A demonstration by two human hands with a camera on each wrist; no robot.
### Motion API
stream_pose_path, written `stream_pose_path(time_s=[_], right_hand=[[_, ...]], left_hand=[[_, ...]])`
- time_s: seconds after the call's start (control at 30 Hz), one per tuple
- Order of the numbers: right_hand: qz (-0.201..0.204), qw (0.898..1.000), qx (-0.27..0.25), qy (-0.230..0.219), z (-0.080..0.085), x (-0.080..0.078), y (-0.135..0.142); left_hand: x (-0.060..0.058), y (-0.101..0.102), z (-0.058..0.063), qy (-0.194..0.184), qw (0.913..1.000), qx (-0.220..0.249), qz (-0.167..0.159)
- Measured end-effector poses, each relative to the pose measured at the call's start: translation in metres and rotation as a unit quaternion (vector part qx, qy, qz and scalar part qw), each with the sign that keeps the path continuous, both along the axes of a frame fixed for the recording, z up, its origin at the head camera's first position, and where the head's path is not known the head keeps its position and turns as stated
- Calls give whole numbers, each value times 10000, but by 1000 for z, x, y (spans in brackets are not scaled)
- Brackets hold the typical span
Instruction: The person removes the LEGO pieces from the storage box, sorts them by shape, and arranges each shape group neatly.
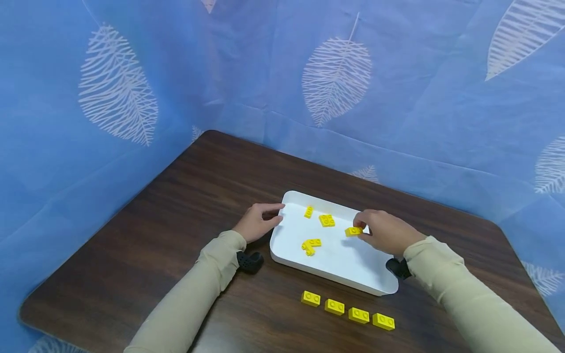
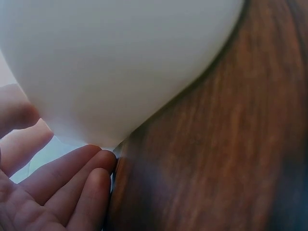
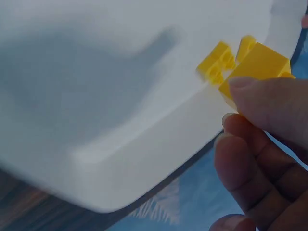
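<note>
Over the right half of the shallow white tray (image 1: 335, 260), my right hand (image 1: 388, 230) pinches a yellow toy brick (image 1: 353, 231) between thumb and fingers. The right wrist view shows that brick (image 3: 260, 62) up close, with the thumb along its near side. My left hand (image 1: 259, 221) is at the tray's left edge, fingertips against the outer wall; in the left wrist view its fingers (image 2: 72, 168) are fairly straight. Inside the tray lie a small yellow brick (image 1: 308, 212), a square yellow brick (image 1: 327, 220) and a cluster of yellow bricks (image 1: 310, 246).
Several two-stud yellow bricks (image 1: 335, 307) stand in a spaced row on the dark wooden table (image 1: 185, 206), in front of the tray. Blue cloth (image 1: 247, 59) with white leaf prints hangs behind the table and along its left side.
</note>
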State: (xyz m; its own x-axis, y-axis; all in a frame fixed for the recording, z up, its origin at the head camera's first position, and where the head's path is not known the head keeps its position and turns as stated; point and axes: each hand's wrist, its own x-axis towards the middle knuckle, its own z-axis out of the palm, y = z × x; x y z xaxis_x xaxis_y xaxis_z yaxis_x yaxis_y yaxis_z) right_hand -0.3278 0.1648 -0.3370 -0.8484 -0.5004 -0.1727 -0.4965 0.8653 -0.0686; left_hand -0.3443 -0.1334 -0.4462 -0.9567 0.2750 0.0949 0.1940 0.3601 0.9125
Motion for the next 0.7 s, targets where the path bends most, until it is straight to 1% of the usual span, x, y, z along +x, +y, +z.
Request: stream_pose_path(time_s=[0.17, 0.27, 0.4, 0.57, 0.7], right_hand=[[-227, 9994, -202, 180, 6, 19, 21], [-226, 9985, -336, 358, 8, 34, 34], [-236, 9968, -519, 566, 7, 54, 49], [-511, 9962, -534, 462, -3, 81, 64], [-571, 9971, -453, 202, -19, 97, 74]], left_hand=[[-1, -6, -2, -35, 10000, 17, -27], [0, -10, -2, -37, 10000, 32, 8], [1, -15, -1, -2, 10000, 33, 63], [0, -20, -3, -43, 10000, 21, 80], [0, -25, -2, 10, 9999, -25, 108]])
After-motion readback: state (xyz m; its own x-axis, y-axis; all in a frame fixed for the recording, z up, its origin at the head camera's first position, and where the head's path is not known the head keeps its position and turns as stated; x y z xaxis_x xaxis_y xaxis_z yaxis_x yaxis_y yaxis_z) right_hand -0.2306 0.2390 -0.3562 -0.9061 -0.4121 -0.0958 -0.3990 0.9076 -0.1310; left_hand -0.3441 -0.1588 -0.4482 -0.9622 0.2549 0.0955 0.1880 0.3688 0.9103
